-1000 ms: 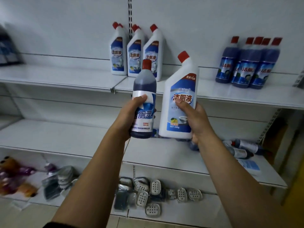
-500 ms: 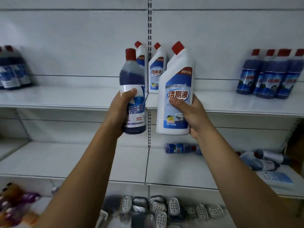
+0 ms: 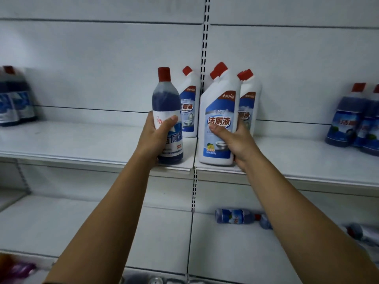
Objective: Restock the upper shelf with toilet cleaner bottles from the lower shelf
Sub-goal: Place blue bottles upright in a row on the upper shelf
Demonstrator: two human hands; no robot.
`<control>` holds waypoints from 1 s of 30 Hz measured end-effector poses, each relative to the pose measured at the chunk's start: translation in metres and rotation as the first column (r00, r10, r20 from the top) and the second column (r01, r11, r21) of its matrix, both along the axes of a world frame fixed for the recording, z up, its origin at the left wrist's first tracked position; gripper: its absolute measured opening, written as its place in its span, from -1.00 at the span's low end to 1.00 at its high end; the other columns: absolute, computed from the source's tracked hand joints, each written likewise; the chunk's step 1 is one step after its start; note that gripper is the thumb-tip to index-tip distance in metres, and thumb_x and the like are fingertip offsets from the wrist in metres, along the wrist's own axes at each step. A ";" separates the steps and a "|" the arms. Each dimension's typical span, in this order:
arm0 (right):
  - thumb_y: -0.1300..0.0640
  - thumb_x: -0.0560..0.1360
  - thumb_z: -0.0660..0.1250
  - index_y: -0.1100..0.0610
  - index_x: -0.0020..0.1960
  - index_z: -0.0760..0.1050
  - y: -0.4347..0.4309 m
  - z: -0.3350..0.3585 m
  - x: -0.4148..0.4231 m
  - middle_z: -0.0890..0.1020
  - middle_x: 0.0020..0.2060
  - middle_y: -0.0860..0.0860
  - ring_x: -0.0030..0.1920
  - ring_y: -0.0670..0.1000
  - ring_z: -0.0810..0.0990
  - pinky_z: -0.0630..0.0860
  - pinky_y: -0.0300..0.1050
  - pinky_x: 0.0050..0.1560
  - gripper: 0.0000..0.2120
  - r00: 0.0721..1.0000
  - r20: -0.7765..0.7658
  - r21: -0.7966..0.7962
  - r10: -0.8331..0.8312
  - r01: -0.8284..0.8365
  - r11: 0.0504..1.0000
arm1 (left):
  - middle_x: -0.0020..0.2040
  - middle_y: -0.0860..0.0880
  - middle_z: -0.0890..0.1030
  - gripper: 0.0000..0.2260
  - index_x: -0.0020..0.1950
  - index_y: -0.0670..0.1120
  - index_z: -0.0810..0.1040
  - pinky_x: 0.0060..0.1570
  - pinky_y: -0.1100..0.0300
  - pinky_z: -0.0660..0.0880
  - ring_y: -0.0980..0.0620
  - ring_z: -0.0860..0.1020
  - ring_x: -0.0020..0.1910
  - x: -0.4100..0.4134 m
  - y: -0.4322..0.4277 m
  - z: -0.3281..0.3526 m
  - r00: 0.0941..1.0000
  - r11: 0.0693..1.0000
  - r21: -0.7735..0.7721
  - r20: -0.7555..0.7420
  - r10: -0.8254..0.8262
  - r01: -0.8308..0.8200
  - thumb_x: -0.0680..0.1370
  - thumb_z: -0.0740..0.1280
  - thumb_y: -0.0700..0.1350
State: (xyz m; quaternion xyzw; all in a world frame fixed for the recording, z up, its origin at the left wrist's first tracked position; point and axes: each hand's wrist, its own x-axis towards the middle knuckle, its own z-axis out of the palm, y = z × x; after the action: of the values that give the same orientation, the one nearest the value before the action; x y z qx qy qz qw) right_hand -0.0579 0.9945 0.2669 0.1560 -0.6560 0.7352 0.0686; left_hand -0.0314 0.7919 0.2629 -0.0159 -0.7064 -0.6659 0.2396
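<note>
Crowding the upper shelf (image 3: 82, 144) behind both held bottles (image 3: 220, 111) stand white bottles (image 3: 249, 103).

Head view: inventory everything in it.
upper shelf: one, white, mid-frame.
lower shelf: one, white, beneath.
blue bottle: one, dark blue, upper shelf's front edge.
white bottle: one, white, right of it.
rear white bottles: at least two, white, behind both.
side blue bottles: two groups, dark blue, upper shelf's ends.
lying bottles: at least two, blue, lower shelf.
blurred item: one, purple-orange, bottom left.
left hand: one, grips blue bottle.
right hand: one, grips white bottle.
</note>
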 end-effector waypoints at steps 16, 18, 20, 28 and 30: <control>-0.04 0.30 0.59 0.05 0.23 0.42 -0.007 0.002 -0.050 0.62 0.18 -0.01 0.10 -0.05 0.60 0.52 -0.11 0.15 -0.41 0.848 -0.374 0.491 -0.376 0.524 0.696 | 0.10 0.11 0.63 -0.63 0.28 0.09 0.47 -0.06 0.18 0.53 0.14 0.60 0.05 -0.041 -0.023 -0.002 0.996 0.987 -0.134 0.020 -0.090 0.092 0.51 0.38 0.15; 0.01 0.31 0.60 0.07 0.21 0.39 -0.009 0.000 -0.052 0.63 0.17 0.01 0.08 -0.03 0.63 0.52 -0.12 0.10 -0.42 0.829 -0.368 0.487 -0.422 0.558 0.672 | 0.06 0.14 0.63 -0.65 0.26 0.10 0.47 -0.13 0.24 0.49 0.18 0.60 0.01 -0.042 -0.023 -0.002 0.996 0.986 -0.141 0.010 -0.087 0.088 0.51 0.38 0.15; -0.01 0.30 0.60 0.09 0.16 0.36 -0.013 -0.001 -0.055 0.63 0.14 0.03 0.07 0.01 0.64 0.57 -0.03 0.12 -0.42 0.787 -0.395 0.498 -0.474 0.617 0.609 | 0.04 0.17 0.61 -0.65 0.26 0.11 0.46 -0.18 0.28 0.46 0.20 0.58 -0.02 -0.042 -0.021 -0.002 0.996 0.985 -0.147 0.010 -0.087 0.088 0.52 0.37 0.16; -0.13 0.34 0.55 0.18 0.05 0.48 -0.019 -0.011 -0.066 0.62 0.00 0.13 -0.01 0.15 0.59 0.37 -0.16 -0.16 -0.50 0.731 -0.535 0.683 -0.425 0.670 0.292 | 0.12 0.10 0.61 -0.59 0.30 0.07 0.44 -0.14 0.28 0.49 0.19 0.57 0.01 -0.037 -0.021 -0.002 0.997 0.984 -0.162 -0.004 -0.081 0.079 0.51 0.38 0.17; -0.18 0.39 0.48 0.16 0.03 0.53 -0.021 -0.013 -0.068 0.64 -0.05 0.12 -0.06 0.15 0.60 0.39 -0.15 -0.20 -0.55 0.732 -0.538 0.718 -0.418 0.658 0.229 | 0.14 0.09 0.60 -0.57 0.32 0.05 0.43 -0.13 0.28 0.49 0.16 0.57 0.03 -0.036 -0.020 -0.001 0.997 0.984 -0.160 -0.008 -0.081 0.079 0.51 0.38 0.17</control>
State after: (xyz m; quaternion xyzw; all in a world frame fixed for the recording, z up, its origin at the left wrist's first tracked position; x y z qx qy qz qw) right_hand -0.1256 0.9740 0.2542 0.0143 -0.9333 0.1903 0.3042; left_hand -0.0673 0.7722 0.2615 -0.0682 -0.7544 -0.6163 0.2156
